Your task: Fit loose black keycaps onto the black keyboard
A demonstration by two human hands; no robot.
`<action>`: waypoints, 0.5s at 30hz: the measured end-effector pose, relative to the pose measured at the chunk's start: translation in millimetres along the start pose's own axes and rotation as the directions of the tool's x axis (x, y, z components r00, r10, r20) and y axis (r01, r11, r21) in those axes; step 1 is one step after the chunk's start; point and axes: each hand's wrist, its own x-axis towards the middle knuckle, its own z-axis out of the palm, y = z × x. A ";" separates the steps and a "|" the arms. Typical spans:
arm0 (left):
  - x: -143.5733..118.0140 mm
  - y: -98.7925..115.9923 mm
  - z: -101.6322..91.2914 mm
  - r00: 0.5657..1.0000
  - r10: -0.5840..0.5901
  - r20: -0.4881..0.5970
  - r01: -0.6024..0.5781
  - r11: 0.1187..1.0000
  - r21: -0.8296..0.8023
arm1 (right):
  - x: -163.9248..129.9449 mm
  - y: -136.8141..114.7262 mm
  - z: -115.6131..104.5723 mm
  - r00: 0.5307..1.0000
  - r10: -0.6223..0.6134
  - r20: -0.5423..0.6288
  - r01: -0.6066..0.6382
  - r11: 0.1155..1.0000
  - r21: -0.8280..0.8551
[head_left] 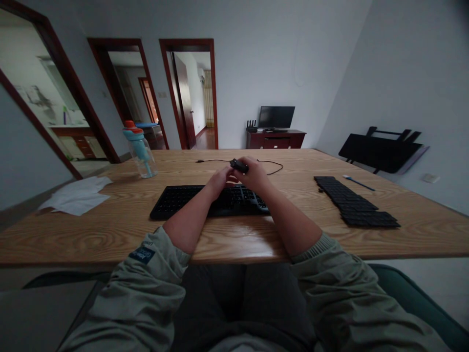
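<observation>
In the head view, the person's right hand (255, 175) is closed around a small black object (239, 166), one end of which sticks out from the fingers toward the left; what it is exactly cannot be made out. The left hand (221, 180) is right beside it, its fingers partly curled and close to the right hand's fingers, and whether it grips anything cannot be told. Both hands are above a black keyboard (179, 199), which lies lengthwise across the wooden table (242, 239) near the front edge, its middle and right parts partly covered by the forearms. Behind the hands a thin dark cable (276, 163) runs across the tabletop, looping at the right and ending in a plug (200, 161) at the left. Well to the right lie rows of black keycaps (351, 201) set close together, a few loose ones near their upper left corner, and beyond them a blue-handled brush (361, 183). To the left, white papers (78, 195) lie overlapping, and behind them stands a clear bottle (141, 151) with an orange lid
</observation>
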 end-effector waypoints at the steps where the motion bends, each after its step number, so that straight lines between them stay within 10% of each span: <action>1: -0.2 -0.2 0.2 1.000 0.020 -0.004 -0.019 0.999 0.042 | 0.3 0.2 -0.2 1.000 -0.012 -0.003 0.012 1.000 -0.020; 9: -3.6 0.0 -1.5 0.994 0.083 0.068 -0.096 0.970 0.221 | 2.1 0.1 -18.4 0.994 0.012 0.110 -0.007 0.999 -0.049; 15: -4.1 3.5 0.0 0.994 0.081 0.073 -0.101 0.932 0.348 | 4.2 21.4 -142.1 0.888 0.333 0.316 -0.089 0.801 -0.592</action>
